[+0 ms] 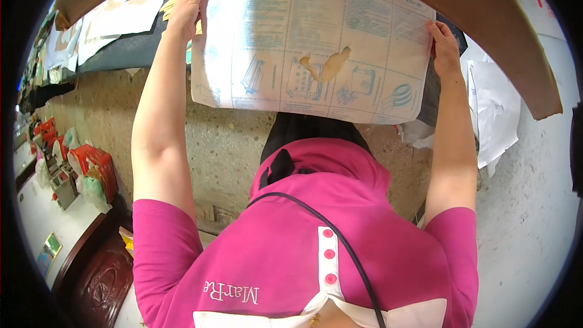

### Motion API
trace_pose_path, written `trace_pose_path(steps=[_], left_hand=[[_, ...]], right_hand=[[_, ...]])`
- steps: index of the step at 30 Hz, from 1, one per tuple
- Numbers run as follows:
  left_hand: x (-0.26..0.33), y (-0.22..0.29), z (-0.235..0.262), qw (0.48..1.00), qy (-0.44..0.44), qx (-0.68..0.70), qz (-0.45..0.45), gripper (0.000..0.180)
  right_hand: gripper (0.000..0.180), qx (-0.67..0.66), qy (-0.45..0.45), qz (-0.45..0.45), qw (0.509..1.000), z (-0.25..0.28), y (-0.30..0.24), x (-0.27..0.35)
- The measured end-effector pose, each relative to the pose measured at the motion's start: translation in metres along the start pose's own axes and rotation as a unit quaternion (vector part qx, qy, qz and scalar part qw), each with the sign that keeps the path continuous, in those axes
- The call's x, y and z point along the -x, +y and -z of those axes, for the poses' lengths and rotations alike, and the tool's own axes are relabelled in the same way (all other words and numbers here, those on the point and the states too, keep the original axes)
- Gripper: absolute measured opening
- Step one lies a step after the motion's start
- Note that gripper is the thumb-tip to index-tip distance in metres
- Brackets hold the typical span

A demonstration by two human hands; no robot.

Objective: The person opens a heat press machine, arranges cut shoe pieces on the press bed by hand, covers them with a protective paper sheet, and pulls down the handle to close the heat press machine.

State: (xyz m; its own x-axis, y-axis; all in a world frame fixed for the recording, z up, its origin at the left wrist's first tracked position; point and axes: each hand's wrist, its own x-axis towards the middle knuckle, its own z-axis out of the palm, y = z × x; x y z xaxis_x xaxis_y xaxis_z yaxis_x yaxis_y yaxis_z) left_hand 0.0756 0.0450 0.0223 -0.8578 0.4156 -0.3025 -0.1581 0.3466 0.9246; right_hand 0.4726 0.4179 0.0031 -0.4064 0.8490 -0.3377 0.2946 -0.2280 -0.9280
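Observation:
A large whitish sheet (261,54) with pale blue print and small drawings is spread out in front of me. It looks like paper or thin film; I cannot tell which. My left hand (188,9) pinches its left edge near the upper corner. At the right edge my right hand (445,45) grips it, fingers closed. A ragged tan patch (333,65) shows in the middle of its lower half. Beyond the sheet, a wide brown strip (486,18), perhaps cardboard, arches across the top of the view.
White paper pieces (124,12) lie on a dark surface at the far left, with yellowish pieces (173,3) by my left hand. Crumpled white sheets (495,106) are at the right. Red crates (94,167) and a dark carved wooden piece (97,273) stand at the left.

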Motion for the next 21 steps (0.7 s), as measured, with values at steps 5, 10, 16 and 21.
trace_pose_path(steps=[5, 10, 16, 21], left_hand=[[-0.009, -0.001, -0.003, 1.000, -0.009, -0.010, -0.014, 0.040], [-0.007, -0.003, 0.002, 0.999, 0.015, -0.016, 0.046, 0.042], [0.008, 0.011, 0.009, 0.996, -0.073, -0.032, 0.051, 0.044], [0.007, 0.005, 0.020, 0.997, -0.080, 0.004, 0.023, 0.045]], right_hand=[[0.022, 0.023, 0.010, 0.029, 0.999, 0.012, 0.014, -0.021], [0.022, -0.025, 0.030, -0.001, 0.999, 0.005, 0.015, -0.017], [0.024, -0.090, -0.003, -0.056, 0.994, 0.009, 0.009, 0.000], [0.024, -0.104, -0.020, 0.022, 0.994, 0.004, 0.005, 0.006]])
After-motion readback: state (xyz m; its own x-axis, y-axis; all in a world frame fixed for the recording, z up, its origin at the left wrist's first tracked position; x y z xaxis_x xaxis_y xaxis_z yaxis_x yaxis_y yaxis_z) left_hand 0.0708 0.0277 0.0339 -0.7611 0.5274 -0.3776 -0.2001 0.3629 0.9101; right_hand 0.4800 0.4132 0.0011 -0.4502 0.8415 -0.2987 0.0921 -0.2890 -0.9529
